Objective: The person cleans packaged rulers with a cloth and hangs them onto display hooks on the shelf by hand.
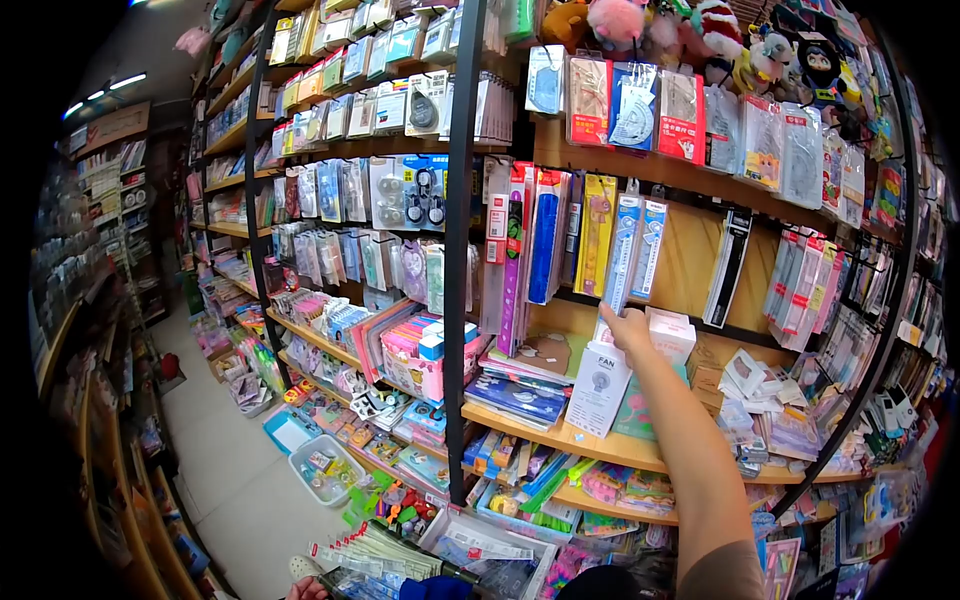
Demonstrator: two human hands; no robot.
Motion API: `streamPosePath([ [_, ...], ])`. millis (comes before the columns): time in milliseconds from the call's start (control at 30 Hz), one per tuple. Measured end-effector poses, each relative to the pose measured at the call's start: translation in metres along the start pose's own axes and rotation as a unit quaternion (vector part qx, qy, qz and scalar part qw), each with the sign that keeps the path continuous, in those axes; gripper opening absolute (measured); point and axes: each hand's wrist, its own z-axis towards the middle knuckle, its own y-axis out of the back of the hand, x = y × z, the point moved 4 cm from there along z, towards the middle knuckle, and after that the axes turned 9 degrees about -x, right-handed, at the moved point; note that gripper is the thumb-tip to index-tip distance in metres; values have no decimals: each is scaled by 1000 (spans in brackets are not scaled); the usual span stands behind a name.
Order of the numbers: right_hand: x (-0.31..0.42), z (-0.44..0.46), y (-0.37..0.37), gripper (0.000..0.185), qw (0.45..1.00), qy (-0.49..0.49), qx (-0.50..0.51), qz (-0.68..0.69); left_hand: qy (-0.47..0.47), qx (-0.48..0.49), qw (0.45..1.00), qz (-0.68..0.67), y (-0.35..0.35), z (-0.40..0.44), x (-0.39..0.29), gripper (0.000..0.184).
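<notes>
My right hand [627, 334] reaches to the shelf, its fingers closed around the lower end of a hanging blue-and-white packaged ruler [622, 250]. Just below it stands a white box marked FAN [599, 390], with a pale pink box [670, 335] behind the wrist. A second blue-and-white ruler pack [650, 248] hangs to the right. At the bottom edge, part of my left hand [306, 590] shows with curled fingers, at a bundle of long clear packets [385, 556] with red tabs. Most of that hand is cut off by the frame.
Yellow [595, 235] and blue [545, 238] ruler packs hang left of my reach. A black upright post [462, 250] divides the shelving. Notebooks [520, 395] lie on the wooden shelf [540, 432]. A plastic bin [327, 470] sits on the aisle floor [225, 480].
</notes>
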Motion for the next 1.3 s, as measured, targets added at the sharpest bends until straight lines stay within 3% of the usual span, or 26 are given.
streamPosePath([
  [133,-5,-18,12,39,990,83,-95,-70,2,-3,1000,2,1,1,-1,46],
  [267,12,-79,15,28,956,256,-136,-45,-10,-35,996,84,-3,2,2,46],
  [333,15,-142,6,20,951,307,-44,-10,-12,-65,987,144,8,5,10,50],
  [367,6,-176,-6,17,949,313,36,-13,-87,-84,981,149,4,9,14,35],
  [400,-12,-212,-25,16,946,297,131,-11,-89,-27,985,143,-2,15,19,15],
  [433,-32,-254,-41,16,933,280,228,-8,-91,-79,978,171,-10,9,21,11],
  [467,-54,-297,-56,16,917,263,300,-26,-139,-83,946,280,-11,7,24,12],
  [500,-78,-342,-69,17,895,247,369,-43,-159,-107,946,262,2,16,39,11],
  [567,-125,-420,-95,25,862,240,442,-69,-124,-109,925,343,36,36,72,12],
  [633,-154,-479,-115,37,841,229,482,-92,-221,-140,811,524,41,33,85,16],
  [700,-160,-513,-122,55,811,215,517,-171,-184,-153,772,589,25,15,84,20],
  [767,-165,-532,-125,46,815,236,489,-202,-153,-147,749,628,22,8,95,23],
  [867,-165,-532,-129,35,818,263,471,-200,-188,-154,709,662,14,4,110,21],
  [967,-183,-525,-137,24,846,181,494,-89,-260,-150,685,664,-3,7,122,16],
  [1033,-198,-513,-142,20,852,145,500,59,-299,-146,670,664,-18,9,123,14],
  [1067,-207,-505,-139,21,845,42,527,76,-310,-141,661,668,-25,8,123,13],
  [1167,-207,-475,-114,27,765,-301,539,182,-316,-143,649,677,-33,5,123,14],
  [1233,-207,-452,-92,38,685,-414,483,355,-315,-147,647,678,-30,7,125,14],
  [1300,-161,-429,-66,42,643,-454,372,491,-305,-151,651,678,-26,9,128,15],
])
